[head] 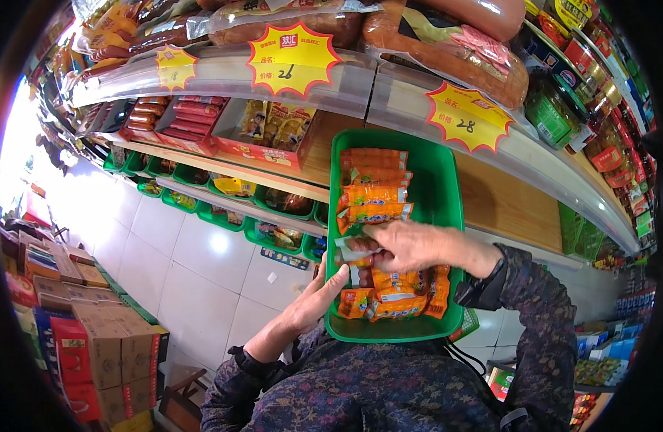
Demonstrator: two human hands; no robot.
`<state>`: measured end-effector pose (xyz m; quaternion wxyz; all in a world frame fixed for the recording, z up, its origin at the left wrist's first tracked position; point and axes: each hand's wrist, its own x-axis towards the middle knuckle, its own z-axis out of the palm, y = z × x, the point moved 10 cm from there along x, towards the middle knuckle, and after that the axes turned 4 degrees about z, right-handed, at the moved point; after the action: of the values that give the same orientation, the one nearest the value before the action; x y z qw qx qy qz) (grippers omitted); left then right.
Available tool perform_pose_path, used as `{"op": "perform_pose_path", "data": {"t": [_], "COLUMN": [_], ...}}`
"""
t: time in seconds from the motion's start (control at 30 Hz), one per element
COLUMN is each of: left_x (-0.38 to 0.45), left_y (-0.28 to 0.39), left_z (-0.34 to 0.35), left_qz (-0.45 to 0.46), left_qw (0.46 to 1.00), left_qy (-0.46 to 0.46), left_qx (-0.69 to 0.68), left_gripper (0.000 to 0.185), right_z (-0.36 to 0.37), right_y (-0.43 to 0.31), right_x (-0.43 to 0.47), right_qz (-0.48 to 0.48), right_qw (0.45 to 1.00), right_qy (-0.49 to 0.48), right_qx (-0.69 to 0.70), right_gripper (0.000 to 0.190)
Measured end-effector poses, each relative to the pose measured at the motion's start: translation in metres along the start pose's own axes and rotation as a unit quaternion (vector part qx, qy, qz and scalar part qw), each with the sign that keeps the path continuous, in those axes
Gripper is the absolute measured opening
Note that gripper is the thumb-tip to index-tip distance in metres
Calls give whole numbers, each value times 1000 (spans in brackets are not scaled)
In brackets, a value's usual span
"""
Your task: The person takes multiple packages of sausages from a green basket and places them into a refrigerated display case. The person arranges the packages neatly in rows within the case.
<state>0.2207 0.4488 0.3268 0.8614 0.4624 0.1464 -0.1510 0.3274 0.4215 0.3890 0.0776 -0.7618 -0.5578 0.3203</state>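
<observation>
A green plastic bin is in front of my body, its far end against the shelf. My left hand grips its left rim, thumb over the edge. My right hand, blurred, is inside the bin with its fingers closed on a small sausage packet. Beyond it, orange snack packets lie in a stacked row along the left wall. Nearer to me, more orange packets lie loosely at several angles, partly hidden under my right hand.
Sausage boxes and a carton of yellow packets stand on the wooden shelf. An upper shelf edge with price tags overhangs it. Green bins line lower shelves. Cardboard cartons are stacked at left.
</observation>
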Motion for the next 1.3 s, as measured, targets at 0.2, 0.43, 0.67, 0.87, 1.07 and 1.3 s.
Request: {"op": "perform_pose_path", "data": {"t": [0.2, 0.43, 0.67, 0.87, 1.07, 1.3], "left_x": [-3, -4, -1, -1, -1, -1], "left_y": [1, 2, -4, -6, -3, -7], "left_z": [-1, 0, -6, -5, -1, -6], "left_qz": [-13, -22, -32, -22, -17, -36], "left_qw": [1000, 1000, 999, 1000, 1000, 999], "left_qy": [7, 15, 26, 13, 3, 24], "left_qx": [10, 0, 6, -5, -11, 13], "left_gripper": [71, 73, 75, 75, 74, 73], "right_z": [-22, -27, -30, -30, -34, -28], "right_y": [21, 34, 37, 44, 39, 2], "right_x": [13, 14, 14, 16, 11, -19], "right_qz": [18, -1, -1, 38, 12, -85], "right_qw": [1000, 997, 988, 987, 990, 979], "right_qy": [-12, 18, -7, -19, 17, 184], "right_qx": [12, 80, 155, 156, 142, 22], "right_gripper": [27, 26, 30, 25, 20, 24]}}
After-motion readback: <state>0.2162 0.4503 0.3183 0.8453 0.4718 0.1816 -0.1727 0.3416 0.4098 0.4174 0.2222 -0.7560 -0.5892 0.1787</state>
